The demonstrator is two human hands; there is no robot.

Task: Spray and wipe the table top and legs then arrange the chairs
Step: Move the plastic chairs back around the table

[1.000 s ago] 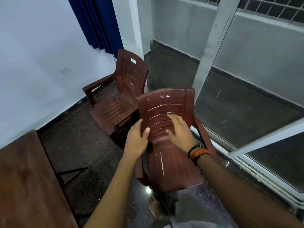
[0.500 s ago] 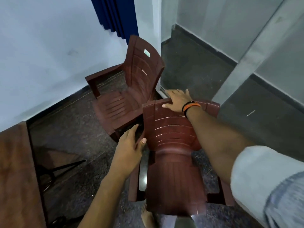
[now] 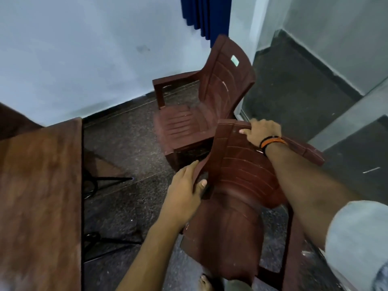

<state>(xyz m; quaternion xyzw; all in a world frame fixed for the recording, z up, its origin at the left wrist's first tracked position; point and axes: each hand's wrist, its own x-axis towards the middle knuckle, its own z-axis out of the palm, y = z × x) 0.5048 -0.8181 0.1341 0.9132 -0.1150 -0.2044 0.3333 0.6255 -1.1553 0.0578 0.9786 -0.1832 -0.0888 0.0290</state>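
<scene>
A brown plastic armchair (image 3: 235, 185) stands right in front of me, tilted, its back towards me. My right hand (image 3: 262, 132) grips the top edge of its backrest, fingers curled over the rim. My left hand (image 3: 186, 185) holds the left side edge of the backrest, thumb on the near face. A second brown armchair (image 3: 189, 122) stands beyond it near the wall, its seat facing left. The brown wooden table top (image 3: 39, 196) fills the left side of the view.
Black metal table legs (image 3: 105, 181) stick out on the dark speckled floor under the table's right edge. A pale wall runs behind with a blue curtain (image 3: 205, 15) at the top. A white door frame (image 3: 357, 114) lies to the right. My bare foot (image 3: 206, 283) shows at the bottom.
My right hand moved from the backrest face up to its top edge and now grips it. The near chair has tilted and turned, and my view has swung left, showing more of the table.
</scene>
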